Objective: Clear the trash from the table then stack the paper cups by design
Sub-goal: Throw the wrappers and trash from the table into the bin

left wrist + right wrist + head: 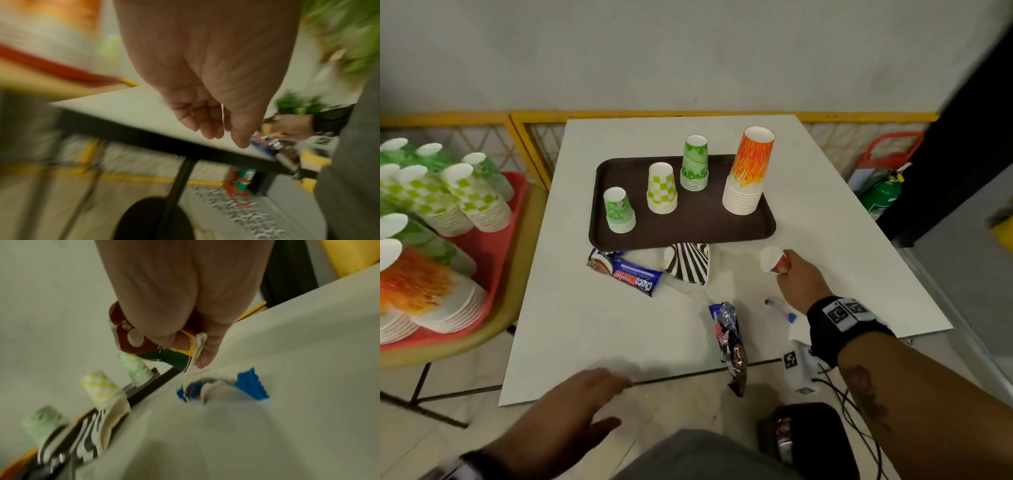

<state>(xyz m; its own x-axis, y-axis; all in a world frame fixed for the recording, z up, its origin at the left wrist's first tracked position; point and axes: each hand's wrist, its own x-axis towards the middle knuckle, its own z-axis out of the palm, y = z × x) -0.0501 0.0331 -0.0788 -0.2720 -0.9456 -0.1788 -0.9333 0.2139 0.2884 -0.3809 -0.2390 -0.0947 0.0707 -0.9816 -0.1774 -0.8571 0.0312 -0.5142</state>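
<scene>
One crushed cup in right hand, above white table.

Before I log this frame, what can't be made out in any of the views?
- Crumpled cup: the right hand covers most of it; its print stays unclear in the blurred right wrist view.
- Dark bin: the head view's bottom edge cuts it off; contents unreadable.
- Left hand: motion-blurred in both views.
- Striped item: the brown tray partly hides it.

Right hand grips crumpled cup beside tray.
</scene>
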